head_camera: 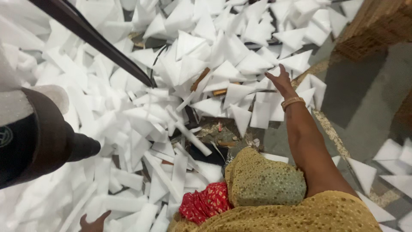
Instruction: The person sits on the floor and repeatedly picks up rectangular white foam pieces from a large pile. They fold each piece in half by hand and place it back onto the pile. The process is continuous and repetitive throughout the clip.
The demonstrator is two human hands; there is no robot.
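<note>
A big heap of white foam offcuts point(180, 64), mostly triangles and long strips, covers the floor in front of me. My right hand point(281, 79) stretches out over the triangles at the heap's right side, fingers extended and nothing in them; a bangle point(293, 102) sits on that wrist. My left hand point(94, 221) shows only partly at the bottom edge, resting among white foam strips point(128, 202); its grip is cut off from view. My yellow dotted clothing point(266, 180) and a red patterned cloth point(206, 202) fill the bottom middle.
A dark rounded object point(38, 141) juts in from the left, and a black bar point(90, 34) slants down from the top left. Stacked bricks point(377, 25) stand at the top right beside grey floor point(365, 99). More foam triangles point(390, 167) lie at the right.
</note>
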